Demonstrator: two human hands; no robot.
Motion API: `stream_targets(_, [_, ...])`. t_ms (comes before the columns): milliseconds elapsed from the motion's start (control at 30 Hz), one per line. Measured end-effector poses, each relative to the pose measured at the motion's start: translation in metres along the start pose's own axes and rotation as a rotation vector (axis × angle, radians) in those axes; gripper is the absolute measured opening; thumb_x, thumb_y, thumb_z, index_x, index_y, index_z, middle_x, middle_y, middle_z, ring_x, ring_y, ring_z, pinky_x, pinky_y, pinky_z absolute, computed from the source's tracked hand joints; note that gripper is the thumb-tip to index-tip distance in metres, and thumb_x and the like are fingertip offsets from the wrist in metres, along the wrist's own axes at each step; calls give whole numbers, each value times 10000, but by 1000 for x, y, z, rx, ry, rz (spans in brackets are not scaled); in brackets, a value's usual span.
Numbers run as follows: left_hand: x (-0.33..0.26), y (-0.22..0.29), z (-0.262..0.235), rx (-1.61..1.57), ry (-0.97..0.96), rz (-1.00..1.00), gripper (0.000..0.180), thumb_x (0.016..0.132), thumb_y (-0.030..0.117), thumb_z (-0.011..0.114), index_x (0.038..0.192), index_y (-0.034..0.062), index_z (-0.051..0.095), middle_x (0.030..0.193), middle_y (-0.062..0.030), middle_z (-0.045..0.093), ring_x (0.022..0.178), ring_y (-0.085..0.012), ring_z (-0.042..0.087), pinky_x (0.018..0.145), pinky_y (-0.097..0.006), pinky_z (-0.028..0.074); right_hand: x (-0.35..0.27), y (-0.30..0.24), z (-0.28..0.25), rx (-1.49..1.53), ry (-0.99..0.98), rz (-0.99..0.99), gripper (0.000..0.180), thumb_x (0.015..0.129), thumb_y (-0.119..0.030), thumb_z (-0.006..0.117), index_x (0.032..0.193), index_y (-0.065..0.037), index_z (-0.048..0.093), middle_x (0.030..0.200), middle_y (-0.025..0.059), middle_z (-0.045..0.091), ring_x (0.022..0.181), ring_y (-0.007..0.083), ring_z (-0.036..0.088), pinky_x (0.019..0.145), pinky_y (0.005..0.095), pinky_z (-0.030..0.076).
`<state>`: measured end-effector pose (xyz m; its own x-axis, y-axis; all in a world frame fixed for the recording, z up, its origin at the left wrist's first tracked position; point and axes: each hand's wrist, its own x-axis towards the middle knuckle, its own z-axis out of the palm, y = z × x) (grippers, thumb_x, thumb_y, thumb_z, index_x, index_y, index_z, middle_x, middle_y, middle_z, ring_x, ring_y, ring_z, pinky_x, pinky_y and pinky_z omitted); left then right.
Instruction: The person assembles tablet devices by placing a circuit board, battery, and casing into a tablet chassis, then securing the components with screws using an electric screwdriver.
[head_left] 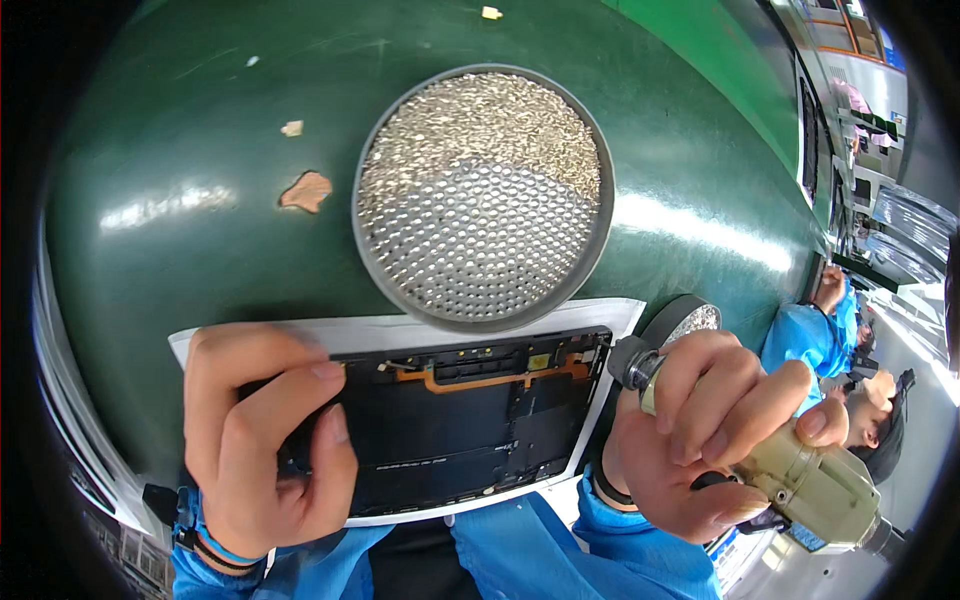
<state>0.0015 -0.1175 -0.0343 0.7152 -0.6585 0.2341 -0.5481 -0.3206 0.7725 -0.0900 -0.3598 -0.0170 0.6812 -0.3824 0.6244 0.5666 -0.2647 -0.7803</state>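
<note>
The left hand (262, 440) pinches the open tablet's (450, 430) left edge; the right hand (700, 440) grips a screwdriver (800, 480), probably electric, beside its right edge.

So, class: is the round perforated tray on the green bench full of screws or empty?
Partly full. The round tray holds small silvery screws piled thickest along its far side, while many holes nearer the person show bare.

The table (190, 230) has a glossy dark green top that catches bright streaks of light. A round grey tray (372, 270) full of small silver screws sits at its middle. Just near of the tray lies a white-framed opened device (470, 420), touching the tray's rim. To the left, worn patches (306, 190) show bare tan. A small yellowish scrap (490, 13) lies at the far edge.
</note>
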Motion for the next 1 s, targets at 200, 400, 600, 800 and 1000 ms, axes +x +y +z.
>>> stream_targets(200, [-4, 1, 7, 55, -44, 173, 401, 715, -80, 715, 1110, -25, 669, 1151, -217, 624, 968, -379, 648, 823, -464, 551, 6, -37, -7, -41, 122, -40, 544, 976, -454, 737, 1238, -94, 424, 804, -25, 484, 622, 85, 459, 573, 298, 376])
stream_targets(400, [-3, 7, 3, 332, -101, 321, 447, 654, -2, 758, 1100, 30, 782, 1180, -173, 664, 1014, -338, 655, 826, -443, 554, 7, -54, 10, 89, 135, -12, 444, 978, -295, 706, 1227, -82, 406, 777, 30, 561, 533, 139, 495, 528, 320, 438])
stream_targets(600, [-3, 6, 5, 368, -96, 296, 427, 696, 63, 743, 1120, 34, 782, 1163, -142, 684, 1027, -295, 649, 850, -420, 537, 8, -37, 9, 270, -47, 47, 305, 1000, -117, 613, 1226, -66, 414, 795, 110, 627, 536, 221, 606, 440, 370, 509])
stream_targets(800, [-3, 6, 21, 282, -13, 292, 414, 677, 32, 744, 1081, -55, 755, 1080, -154, 689, 951, -307, 651, 795, -421, 544, 4, -26, 18, 200, 14, 18, 638, 770, -5, 853, 1227, -84, 416, 802, 85, 629, 523, 204, 582, 430, 343, 486])
stream_targets(1000, [-1, 7, 20, 300, -31, 333, 430, 614, -16, 757, 1037, -93, 752, 1056, -183, 689, 930, -335, 649, 744, -440, 554, 9, -16, 14, 181, -157, -39, 636, 1010, -309, 732, 1459, -79, 345, 956, 51, 506, 609, 133, 496, 477, 284, 423])
